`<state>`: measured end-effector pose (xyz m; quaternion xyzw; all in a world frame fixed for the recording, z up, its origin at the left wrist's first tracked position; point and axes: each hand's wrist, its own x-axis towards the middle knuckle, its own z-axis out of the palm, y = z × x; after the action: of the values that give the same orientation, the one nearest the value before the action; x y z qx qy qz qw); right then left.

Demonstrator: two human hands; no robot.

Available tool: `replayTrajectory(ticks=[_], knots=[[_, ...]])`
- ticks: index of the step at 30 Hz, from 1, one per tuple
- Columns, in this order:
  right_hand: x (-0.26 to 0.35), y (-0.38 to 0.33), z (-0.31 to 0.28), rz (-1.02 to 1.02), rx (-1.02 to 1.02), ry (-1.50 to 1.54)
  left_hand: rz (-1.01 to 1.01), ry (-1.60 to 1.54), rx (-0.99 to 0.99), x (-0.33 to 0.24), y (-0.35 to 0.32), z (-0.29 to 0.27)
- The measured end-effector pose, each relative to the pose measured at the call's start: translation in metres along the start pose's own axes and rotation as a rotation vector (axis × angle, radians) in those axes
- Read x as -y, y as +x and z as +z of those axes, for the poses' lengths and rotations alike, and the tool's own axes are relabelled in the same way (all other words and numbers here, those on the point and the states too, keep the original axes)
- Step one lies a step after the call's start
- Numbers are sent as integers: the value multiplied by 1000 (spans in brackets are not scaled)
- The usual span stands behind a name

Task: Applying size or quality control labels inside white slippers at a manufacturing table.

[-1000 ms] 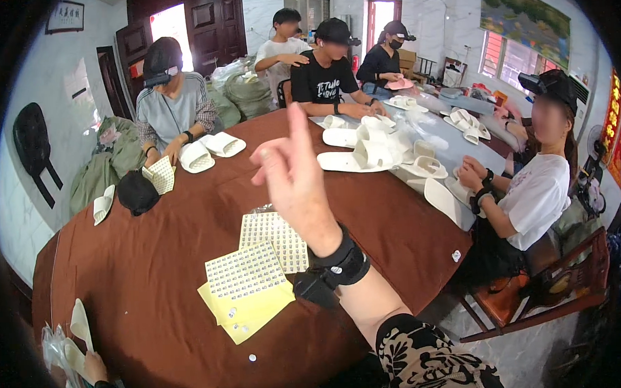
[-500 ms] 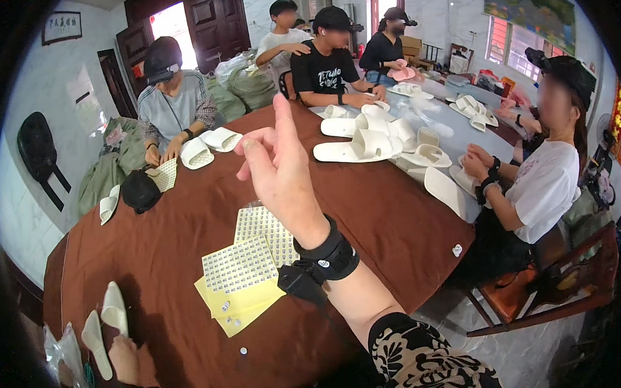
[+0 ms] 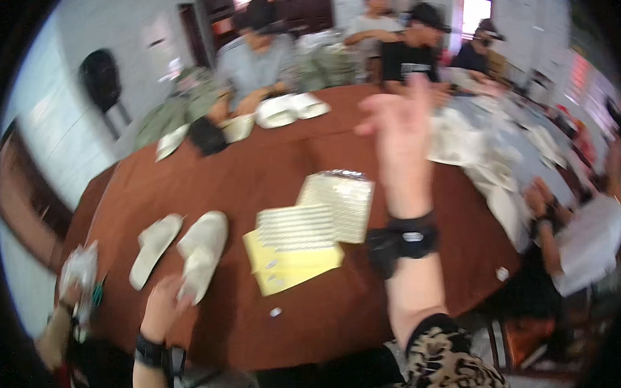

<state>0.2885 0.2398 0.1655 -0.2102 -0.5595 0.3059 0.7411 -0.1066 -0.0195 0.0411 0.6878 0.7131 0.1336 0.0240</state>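
Pale walls [image 3: 41, 128] and people at work frame the round brown table [image 3: 315, 330] I watch from afar. Its near edge bends along the bottom of my view, and its right edge curves past a person in a white shirt [image 3: 589, 235]. At the far side I see white slippers [image 3: 277, 113] and a black cap [image 3: 207, 136]; a pile of slippers [image 3: 459, 137] lines the right. A wide stretch of brown runs from the far slippers to the middle, giving me room to move, and a narrower strip with a small white scrap [image 3: 275, 312] lies before the near edge.

My right hand [image 3: 403, 132] is raised over the table, the forearm rising almost straight from a patterned sleeve [image 3: 453, 360], a black wristband [image 3: 421, 236] around the wrist. Its fingers stand apart, one pointing up; blur softens their outline. Just left of the forearm lie the sheets: a printed sheet [image 3: 294, 227] overlapping a yellow sheet [image 3: 309, 262], and another printed one [image 3: 348, 206] behind. I cannot tell how the left hand stands; it is outside my view.

Low on the left, a co-worker's hand [image 3: 165, 305] is at the heel of a pale slipper [image 3: 206, 245], with a second slipper [image 3: 157, 247] beside it.
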Motion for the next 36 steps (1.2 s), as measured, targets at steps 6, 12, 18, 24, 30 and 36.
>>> replayTrajectory(ticks=[6, 12, 18, 24, 30, 36], knots=[[-4, 10, -15, -85, 126, -171, -179, 67, -451, 87, 9, -23], [-6, -2, 6, -42, 207, -242, -511, -10, -257, 154, -2, 15], [-5, -25, 29, 12, 370, -204, -541, 98, -96, 156, 10, 5], [-2, -27, 42, -33, 456, -291, -621, 122, -57, 119, 54, 4], [-14, -35, 50, -15, 557, -213, -508, 175, -63, 43, 47, 29], [-15, -54, 61, 100, 704, -108, -388, 223, -212, -14, 21, 39]])
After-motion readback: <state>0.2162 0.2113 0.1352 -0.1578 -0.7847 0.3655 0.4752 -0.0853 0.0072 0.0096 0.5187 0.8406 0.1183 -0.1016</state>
